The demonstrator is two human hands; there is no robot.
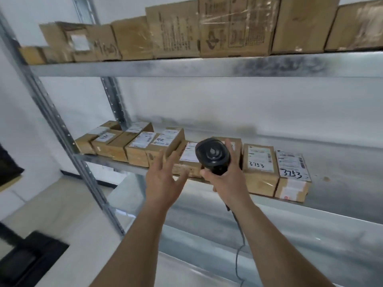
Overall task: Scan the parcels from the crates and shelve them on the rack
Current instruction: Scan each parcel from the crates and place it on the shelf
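Note:
My right hand point(227, 179) grips a black barcode scanner point(212, 155), its head raised in front of the middle shelf and its cable hanging down. My left hand point(163, 179) is held up beside it with fingers spread, holding nothing, just in front of a cardboard parcel point(189, 160). A row of several labelled cardboard parcels lines the middle shelf point(342, 208) of the metal rack. Two at the right end, a box point(261, 168) and a neighbour point(293, 175), carry "3753" in marker. Larger cardboard boxes point(236, 27) fill the upper shelf point(186, 67).
The rack's grey upright point(68, 141) runs diagonally at left. The middle shelf is bare to the right of the last parcel. A lower metal shelf point(290, 245) lies below. A dark crate point(35, 259) sits on the floor at lower left.

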